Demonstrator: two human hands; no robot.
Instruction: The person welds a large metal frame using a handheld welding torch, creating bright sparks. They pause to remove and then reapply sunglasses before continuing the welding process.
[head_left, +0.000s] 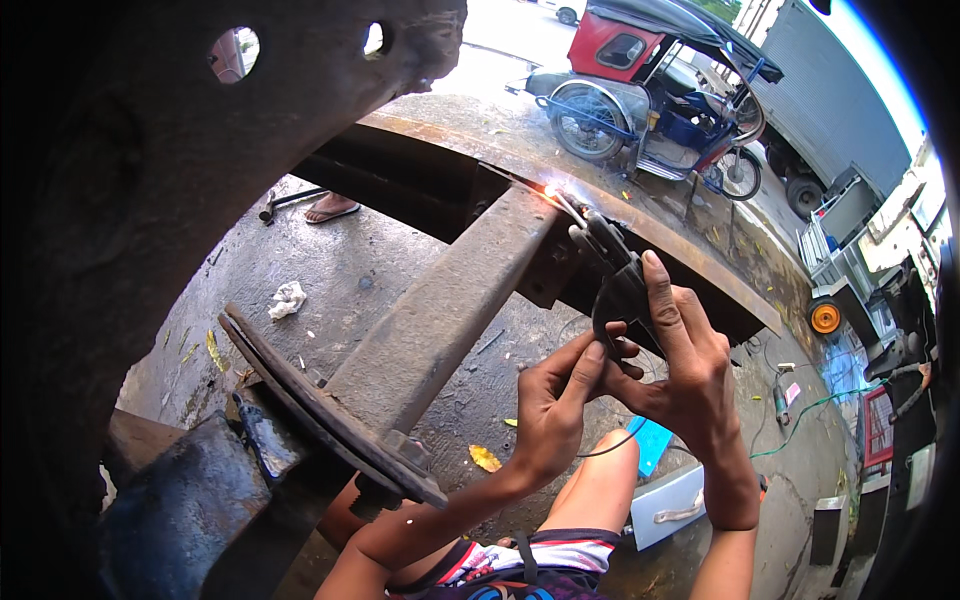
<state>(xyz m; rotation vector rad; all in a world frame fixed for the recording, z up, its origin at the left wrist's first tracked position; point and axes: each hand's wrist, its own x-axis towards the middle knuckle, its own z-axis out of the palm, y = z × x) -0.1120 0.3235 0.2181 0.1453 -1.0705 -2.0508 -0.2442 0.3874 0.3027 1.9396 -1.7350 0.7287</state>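
My right hand (685, 370) grips a black welding electrode holder (610, 255), its index finger along the body. A thin rod (570, 210) in the holder meets the steel in a bright glowing arc (551, 192), where a rough channel beam (450, 300) joins a long rusty crossmember (730, 290). My left hand (560, 390) is closed below the right, its fingertips round the holder's lower end or cable; exactly which is unclear.
A dark plate (130, 150) looms at left, a curved bracket (330, 400) below. A grinder (781, 400), white panel (660, 510), blue sheet (652, 440) and cables lie right. A red-and-blue tricycle (620, 50), truck (820, 100) and another person's sandalled foot (330, 208) are beyond.
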